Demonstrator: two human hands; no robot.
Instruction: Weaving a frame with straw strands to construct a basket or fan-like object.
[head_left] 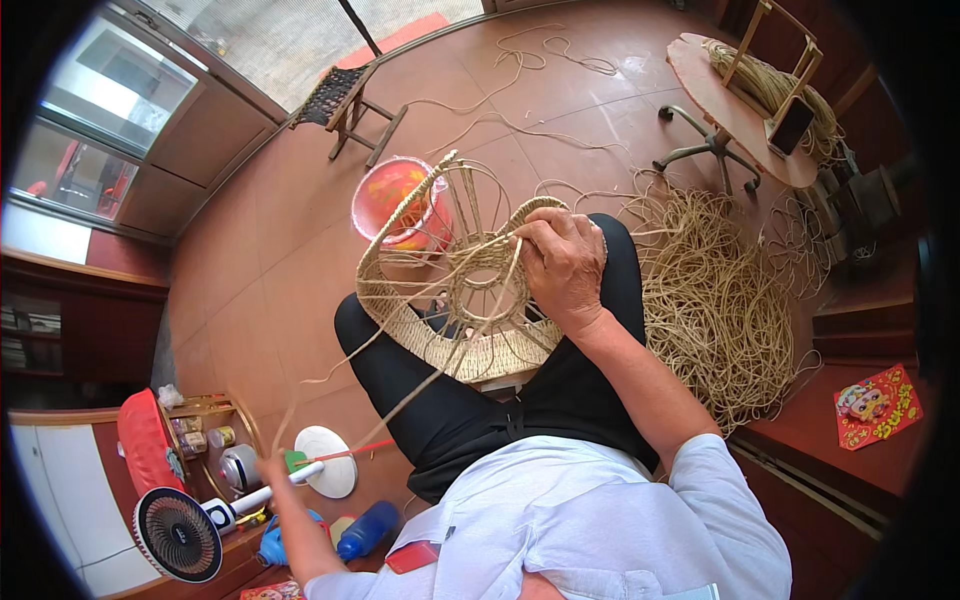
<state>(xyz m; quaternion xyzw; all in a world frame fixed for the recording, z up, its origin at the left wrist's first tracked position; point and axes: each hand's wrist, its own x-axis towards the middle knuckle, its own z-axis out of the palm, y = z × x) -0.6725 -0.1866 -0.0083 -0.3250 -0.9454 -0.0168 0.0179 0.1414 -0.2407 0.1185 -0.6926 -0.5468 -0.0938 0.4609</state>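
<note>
The woven basket [500, 360] rests on the thighs [622, 290]; the step in hand appears to be weaving cord [410, 398] through its spokes, and the next move probably calls for drawing it taut. The right hand [565, 258] bends over the basket's right rim, pinching cord; the left hand [272, 468] extends well beyond the basket's lower left, its blurred grip indeterminable.

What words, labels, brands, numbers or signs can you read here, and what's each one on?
I can't copy wording out, but this is where print shows:
Red card on the right: large gold characters beside a cartoon figure.
Second red card at the bottom edge: cut off, unreadable.
Fan: small mark on its hub, too small to read.
Jar: label too small to read.
Woven seagrass-coloured piece: no print visible.
</note>
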